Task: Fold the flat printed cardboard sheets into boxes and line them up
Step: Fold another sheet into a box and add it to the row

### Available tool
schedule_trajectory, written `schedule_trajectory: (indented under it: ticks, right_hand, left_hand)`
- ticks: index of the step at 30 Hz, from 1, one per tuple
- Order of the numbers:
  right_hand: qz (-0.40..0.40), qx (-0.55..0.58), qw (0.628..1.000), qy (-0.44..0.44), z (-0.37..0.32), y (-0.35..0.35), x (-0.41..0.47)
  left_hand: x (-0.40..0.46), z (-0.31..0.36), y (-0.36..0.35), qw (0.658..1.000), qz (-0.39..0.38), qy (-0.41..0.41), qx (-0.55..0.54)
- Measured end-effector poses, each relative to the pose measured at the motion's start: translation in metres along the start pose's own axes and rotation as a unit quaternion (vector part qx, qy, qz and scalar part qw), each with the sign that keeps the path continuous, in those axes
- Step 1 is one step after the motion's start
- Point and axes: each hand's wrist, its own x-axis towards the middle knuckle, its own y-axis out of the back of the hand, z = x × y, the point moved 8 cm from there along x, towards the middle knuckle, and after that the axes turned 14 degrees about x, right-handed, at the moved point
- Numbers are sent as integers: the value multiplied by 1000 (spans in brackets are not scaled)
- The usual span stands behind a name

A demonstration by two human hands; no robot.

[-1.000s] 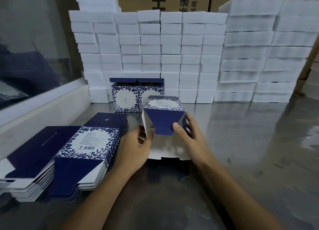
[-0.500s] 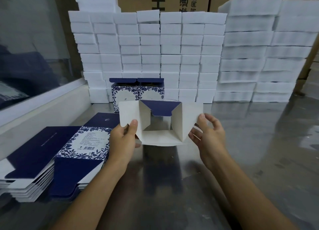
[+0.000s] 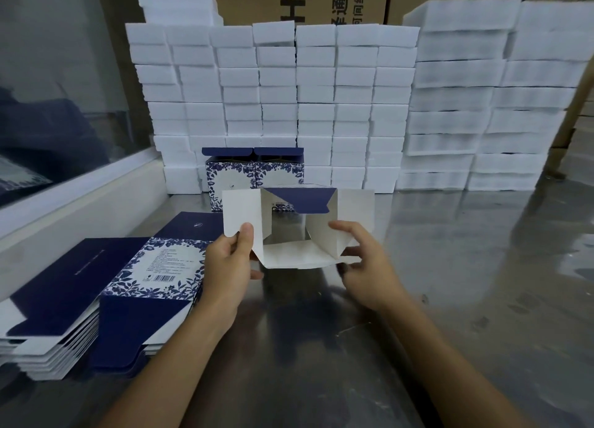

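The half-formed box (image 3: pixel 297 228) is held up off the steel table (image 3: pixel 450 283), its open end toward the camera, between both hands: the left hand (image 3: pixel 229 267) pinches the left side flap (image 3: pixel 239 210) with the thumb on its white inner face and the fingers behind, while the right hand (image 3: pixel 363 260) has its fingers loosely curved at the lower right corner, touching the right side flap (image 3: pixel 355 215) — whether it truly clamps the card or only steadies it I cannot tell. Above the grip the dark blue tuck flap (image 3: pixel 300 198) hangs down across the top of the opening; below it the bottom panel (image 3: pixel 289 259) lies flat. To do this step well, I judge the two side flaps should be folded inward first, each creased squarely along its score, with the tube kept square by the left pinch so it does not skew; only then should the blue flap come down and tuck, since forcing it early could buckle the thin card. Beyond the held box, against the wall of white blocks (image 3: pixel 273 90), stand two finished boxes (image 3: pixel 254 173) touching side by side, lids up. To the left of the left hand lie two stacks of flat sheets (image 3: pixel 128 283) — the sheets in each are too many and too edge-on to count. One box in hand, two done.
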Motion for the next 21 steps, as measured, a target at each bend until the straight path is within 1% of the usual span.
schedule_trajectory:
  ticks: [1,3,7,8,10,12,15,18,21]
  right_hand:
    - [-14,-2,1000,4,1,-3,0]
    - [-6,15,1000,15,0,-3,1]
    - [77,43,996,23,-1,5,1]
    - [97,48,994,28,-1,8,0]
    - [132,60,989,35,-4,14,-2]
    - [156,69,985,38,-6,18,-4]
    - [187,59,980,41,-8,21,-6]
    - [221,45,974,34,-5,25,-7]
    - [230,37,972,41,-3,23,-6]
  left_hand:
    - [0,-1,0,1000,2,6,4]
    - [1,-3,2,1000,12,14,12]
    - [0,0,1,999,16,-10,34]
    - [-1,2,-1,999,15,-25,44]
    - [-3,9,-4,992,10,-83,94]
    - [-8,14,-9,974,-1,-149,170]
    - [-13,14,-15,944,-4,-201,262]
    - [-14,16,-17,931,12,-229,284]
    - [-14,20,-18,938,12,-225,263]
